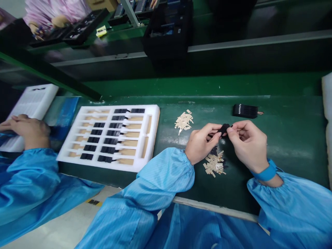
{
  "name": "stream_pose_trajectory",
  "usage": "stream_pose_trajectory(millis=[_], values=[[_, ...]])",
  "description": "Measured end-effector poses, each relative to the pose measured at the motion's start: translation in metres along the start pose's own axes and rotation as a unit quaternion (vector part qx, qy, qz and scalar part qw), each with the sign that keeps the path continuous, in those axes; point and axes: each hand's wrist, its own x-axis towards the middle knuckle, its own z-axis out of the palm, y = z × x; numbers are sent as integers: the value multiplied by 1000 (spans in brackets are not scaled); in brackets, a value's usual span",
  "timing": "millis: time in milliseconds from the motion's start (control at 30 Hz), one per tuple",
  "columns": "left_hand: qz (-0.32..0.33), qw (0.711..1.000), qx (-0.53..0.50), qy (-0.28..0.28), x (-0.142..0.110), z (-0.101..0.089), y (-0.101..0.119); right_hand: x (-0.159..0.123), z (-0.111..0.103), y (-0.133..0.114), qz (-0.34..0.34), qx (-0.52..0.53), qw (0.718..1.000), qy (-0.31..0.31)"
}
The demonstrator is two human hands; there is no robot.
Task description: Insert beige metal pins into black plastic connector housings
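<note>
My left hand and my right hand meet over the green bench, both pinching a small black part between thumbs and fingertips. Just under my hands lies a heap of small tan strips. A second heap of tan strips lies beyond my left hand. A black ribbed block rests on the bench beyond my right hand.
A white foam tray holding several black parts in slots lies to the left. A co-worker's hand in a blue sleeve rests on another white tray at far left. Black bins stand behind a rail.
</note>
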Motion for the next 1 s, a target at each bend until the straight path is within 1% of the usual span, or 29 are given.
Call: stream_pose_trajectory(millis=[100,167,267,367,433,533,633,733,833,933,1000], values=[[14,1000,4,-6,0,-2,2,1,-1,0,5,2,1000,1],[10,1000,-14,-14,1,-2,1,1,-1,0,11,5,1000,-2],[-13,997,-73,-37,2,-3,-3,1,-3,0,24,15,1000,-13],[-51,988,-133,-59,5,-3,-6,3,-6,-3,40,37,998,-29],[-86,979,-171,-72,7,-5,-5,7,-9,-6,50,53,996,-43],[-138,958,-231,-99,10,-12,-2,13,-14,-11,67,88,990,-83],[-184,932,-280,-135,11,-18,1,16,-18,-13,81,135,978,-138],[-222,904,-332,-151,11,-20,2,14,-19,-12,80,185,963,-177],[-238,888,-365,-144,9,-19,3,10,-16,-13,64,207,959,-180],[-243,885,-372,-138,8,-19,3,6,-11,-13,66,212,961,-165],[-251,882,-375,-139,8,-19,3,6,-9,-13,70,214,960,-165]])
